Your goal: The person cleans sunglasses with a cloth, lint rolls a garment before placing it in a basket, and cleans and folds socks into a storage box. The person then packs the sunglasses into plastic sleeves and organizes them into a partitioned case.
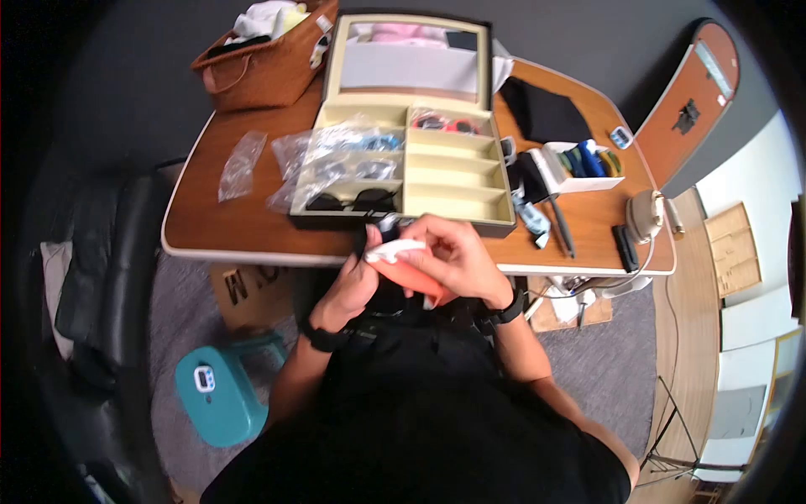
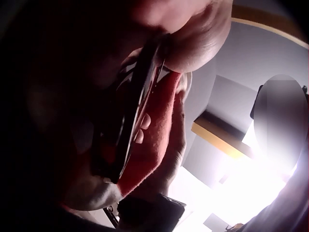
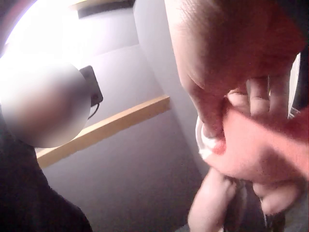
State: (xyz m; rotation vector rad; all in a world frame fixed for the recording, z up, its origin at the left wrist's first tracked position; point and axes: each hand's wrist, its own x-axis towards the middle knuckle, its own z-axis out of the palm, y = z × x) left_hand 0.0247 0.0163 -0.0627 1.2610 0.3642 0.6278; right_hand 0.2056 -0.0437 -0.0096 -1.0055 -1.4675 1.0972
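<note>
Both hands meet in front of my torso, at the table's front edge. My left hand point(image 1: 348, 290) holds a pair of dark-lensed glasses point(image 2: 137, 96), seen nearly edge-on in the left wrist view. My right hand point(image 1: 457, 256) pinches a coral cloth point(image 1: 411, 281) with a white edge, thumb on top. In the left wrist view the cloth lies right alongside the lens, with fingertips beside it. The right wrist view shows the cloth point(image 3: 260, 140) draped over the fingers. Much of the glasses is hidden by the hands and cloth.
An open eyewear case point(image 1: 501, 220) with a mirrored lid holds black sunglasses point(image 1: 374, 200) and several bagged pairs. A plastic bag point(image 1: 243, 166) lies left of it, a brown basket point(image 1: 269, 76) behind. A white box point(image 1: 600, 181) stands right; a teal stool point(image 1: 218, 399) is below.
</note>
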